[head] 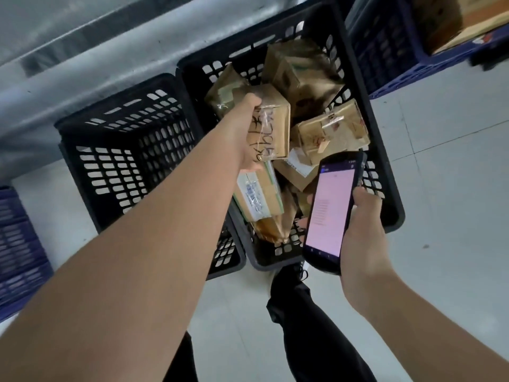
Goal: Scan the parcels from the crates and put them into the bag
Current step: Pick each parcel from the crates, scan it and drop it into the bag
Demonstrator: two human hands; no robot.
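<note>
left hand (249, 133) grips a taped cardboard parcel (271, 125), held above the black crate (385, 172) of parcels | right hand (360, 238) holds the scanner (332, 208), screen lit | step: parcel picked, scan likely pending | next: line up its label with the scanner, then bag it; no bag in view

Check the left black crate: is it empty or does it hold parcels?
Empty, as far as visible: the left crate shows only bare slotted walls, though the arm hides its near corner. The parcels all lie in the right crate.
</note>
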